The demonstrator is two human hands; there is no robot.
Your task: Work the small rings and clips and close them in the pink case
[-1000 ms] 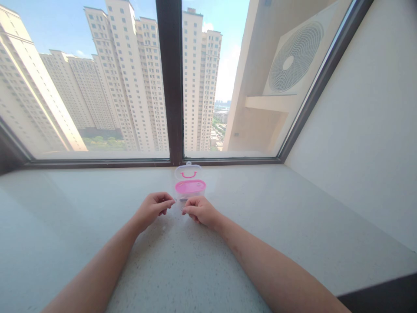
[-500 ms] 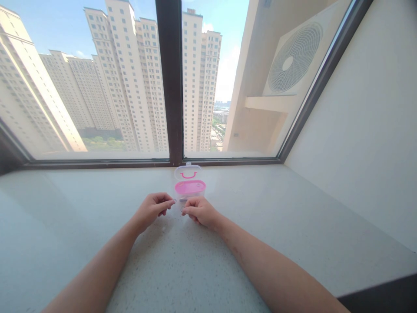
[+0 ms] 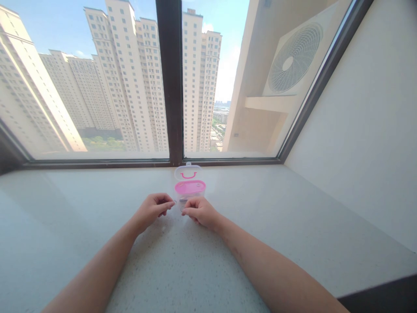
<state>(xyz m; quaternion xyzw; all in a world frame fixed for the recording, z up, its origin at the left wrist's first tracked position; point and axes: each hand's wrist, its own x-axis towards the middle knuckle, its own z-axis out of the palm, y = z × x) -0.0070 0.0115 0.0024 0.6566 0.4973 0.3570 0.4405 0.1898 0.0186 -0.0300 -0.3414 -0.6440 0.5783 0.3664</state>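
My left hand [image 3: 151, 210] and my right hand [image 3: 200, 211] rest on a speckled stone sill [image 3: 182, 261], fingertips nearly meeting. Each hand pinches something tiny, perhaps a small ring or clip, too small to name. Just beyond the fingertips stands a small clear plastic box [image 3: 190, 181] with a pink tray inside and a pink handle on its raised lid. Neither hand touches the box.
A large window with a dark frame [image 3: 169, 82] runs along the back of the sill, with tower blocks and an outdoor fan unit [image 3: 295, 58] outside. A plain wall [image 3: 368, 126] bounds the sill on the right. A dark edge [image 3: 384, 295] marks the near right corner.
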